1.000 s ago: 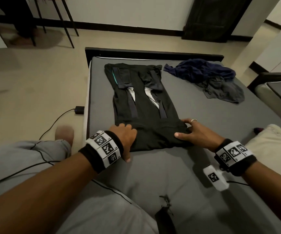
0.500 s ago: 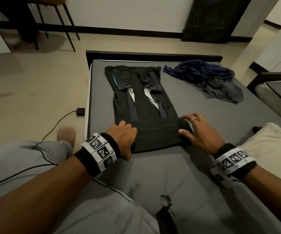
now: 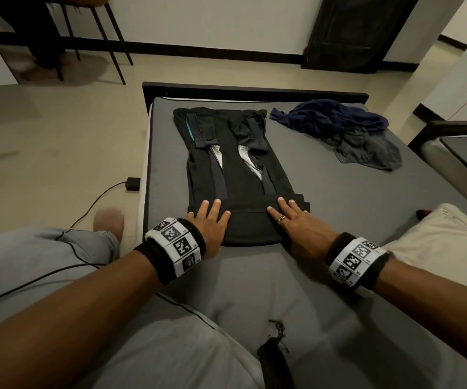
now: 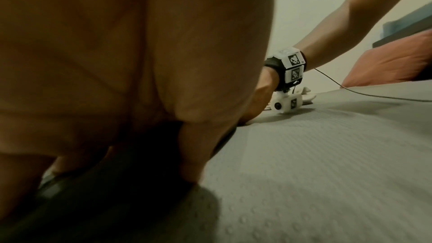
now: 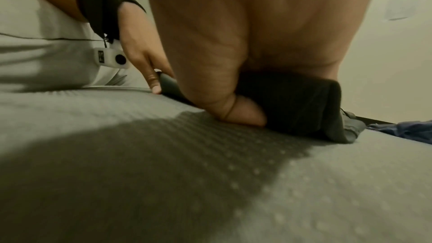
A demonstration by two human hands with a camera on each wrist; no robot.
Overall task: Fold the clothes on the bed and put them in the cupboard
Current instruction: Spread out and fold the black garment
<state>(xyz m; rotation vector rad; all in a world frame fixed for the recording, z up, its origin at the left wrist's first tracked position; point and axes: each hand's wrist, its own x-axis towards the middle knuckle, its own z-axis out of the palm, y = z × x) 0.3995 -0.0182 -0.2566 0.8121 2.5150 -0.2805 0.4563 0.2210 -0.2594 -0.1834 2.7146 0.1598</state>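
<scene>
A black garment [image 3: 235,169] lies lengthwise on the grey bed [image 3: 339,209], sleeves folded in, its near end folded over into a band. My left hand [image 3: 209,220] presses flat on the band's left side with its fingers straight and spread. My right hand [image 3: 294,220], which wears a ring, presses flat on the band's right side. In the right wrist view the right thumb [image 5: 243,114] sits against the near edge of the black fabric [image 5: 304,103]. The left wrist view is mostly palm [image 4: 117,62] over dark cloth [image 4: 140,163].
A crumpled pile of navy and grey clothes [image 3: 339,130] lies at the bed's far right. A cream pillow [image 3: 437,248] sits at the right edge and a small black item [image 3: 274,360] near me. A second bed [image 3: 465,158] stands to the right. A charger [image 3: 132,183] lies on the floor.
Both hands held the garment's near edge with curled fingers, turned it forward, and now lie flat on the folded band, a little further from me.
</scene>
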